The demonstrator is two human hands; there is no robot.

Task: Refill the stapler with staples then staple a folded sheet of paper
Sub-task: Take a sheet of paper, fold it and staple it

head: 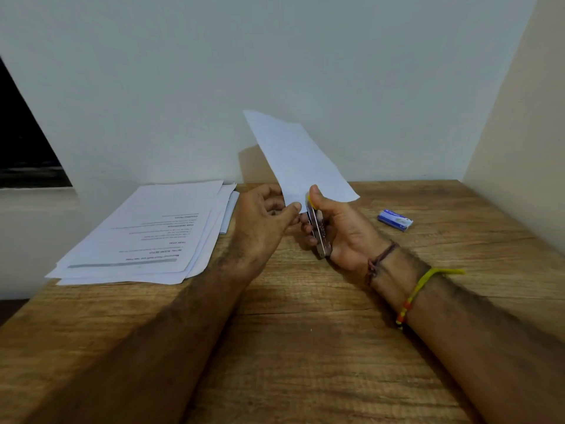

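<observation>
A folded white sheet of paper [293,154] stands up in the air above the table, slanting away to the upper left. My left hand [263,221] pinches its lower corner between thumb and fingers. My right hand [339,231] grips a small metal stapler [321,234] with a yellow tip, thumb pressed on its top. The stapler's front end sits at the paper's lower corner, right beside my left thumb. A small blue box of staples [395,220] lies on the table to the right of my right hand.
A loose stack of printed sheets [153,237] lies on the wooden table [305,332] at the left, overhanging its left edge. A pale wall stands close behind and another on the right. A dark window opening [24,142] is at far left.
</observation>
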